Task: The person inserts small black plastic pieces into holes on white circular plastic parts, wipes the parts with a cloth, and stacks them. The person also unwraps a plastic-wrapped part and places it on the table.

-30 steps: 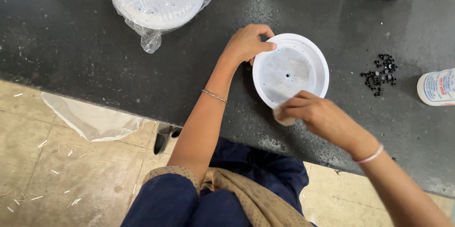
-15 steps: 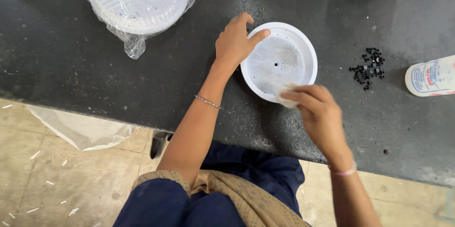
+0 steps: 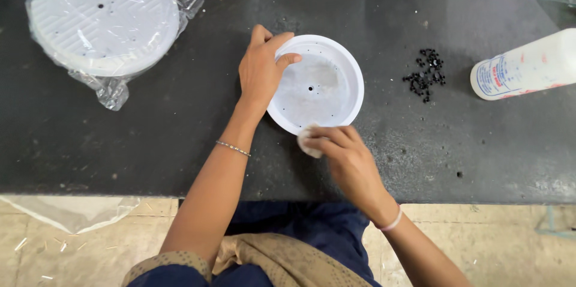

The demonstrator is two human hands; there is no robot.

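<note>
Here my left hand (image 3: 261, 71) clamps the rim of the white round dish (image 3: 317, 85) flat on the dark desk (image 3: 180, 143), steadying it while my right hand (image 3: 342, 152) pinches a small white pad (image 3: 307, 140) at its near edge.

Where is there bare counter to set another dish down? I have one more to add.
Widest bare patch: dark counter between the bagged disc stack and the left hand. Another lies below the black beads and the lying bottle. It is crowded around the white dish, where the right hand pinches a small pad.
</note>
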